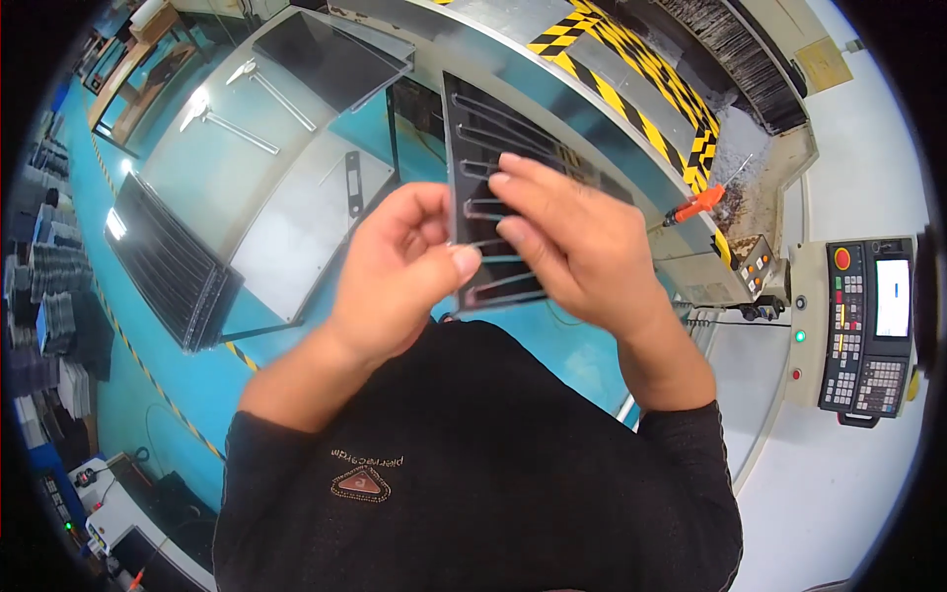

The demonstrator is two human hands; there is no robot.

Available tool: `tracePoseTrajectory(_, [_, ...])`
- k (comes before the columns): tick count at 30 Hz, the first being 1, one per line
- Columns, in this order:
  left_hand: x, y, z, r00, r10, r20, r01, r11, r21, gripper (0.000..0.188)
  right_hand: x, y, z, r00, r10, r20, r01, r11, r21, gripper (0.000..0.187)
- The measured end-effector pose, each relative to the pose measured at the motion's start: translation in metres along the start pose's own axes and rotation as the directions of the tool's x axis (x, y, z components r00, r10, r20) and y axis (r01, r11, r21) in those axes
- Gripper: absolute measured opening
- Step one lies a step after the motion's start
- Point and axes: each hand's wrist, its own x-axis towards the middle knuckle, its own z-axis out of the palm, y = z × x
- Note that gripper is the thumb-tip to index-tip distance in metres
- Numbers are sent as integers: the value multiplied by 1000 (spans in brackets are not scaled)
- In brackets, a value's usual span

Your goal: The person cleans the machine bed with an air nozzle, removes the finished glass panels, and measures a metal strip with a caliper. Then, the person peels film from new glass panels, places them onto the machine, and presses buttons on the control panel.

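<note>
A dark, glossy panel (472,148) with a row of long slots is held up in front of my body, tilted. My left hand (400,261) pinches its near left edge, the thumb on the front face and the fingers curled behind. Over the slotted face lies my right hand (582,232), its fingers stretched out and close together. The fingertips seem to touch the panel near the slots; the exact contact cannot be made out. Part of the panel is hidden behind the right hand.
On a table (178,153) at left are two calipers (237,128), a slotted dark strip (353,183), a stack of dark panels (173,261) and more dark sheets (326,59). A machine bed with striped tape (631,99), an orange-handled tool (700,202) and a control panel (868,326) stand right.
</note>
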Motion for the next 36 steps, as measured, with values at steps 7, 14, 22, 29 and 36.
tracePoseTrajectory(7, [2, -4, -18, 984, -176, -35, 177, 984, 13, 29, -16, 2, 26, 979, 201, 29, -203, 967, 155, 21])
tracePoseTrajectory(14, [14, -21, -20, 956, -274, -107, 285, 954, 96, 27, -35, 26, 45, 954, 294, 63, -300, 916, 266, 19])
tracePoseTrajectory(22, [19, -35, -17, 952, -294, -86, 303, 946, 118, 26, -50, 34, 48, 943, 331, 27, -327, 911, 252, 17])
tracePoseTrajectory(29, [16, -47, -12, 951, -304, -56, 309, 939, 148, 29, -54, 26, 44, 878, 478, 36, -466, 833, 298, 19])
tracePoseTrajectory(36, [13, -52, -12, 981, -191, -37, 194, 970, 147, 33, -61, 37, 45, 917, 399, 3, -362, 828, 429, 22])
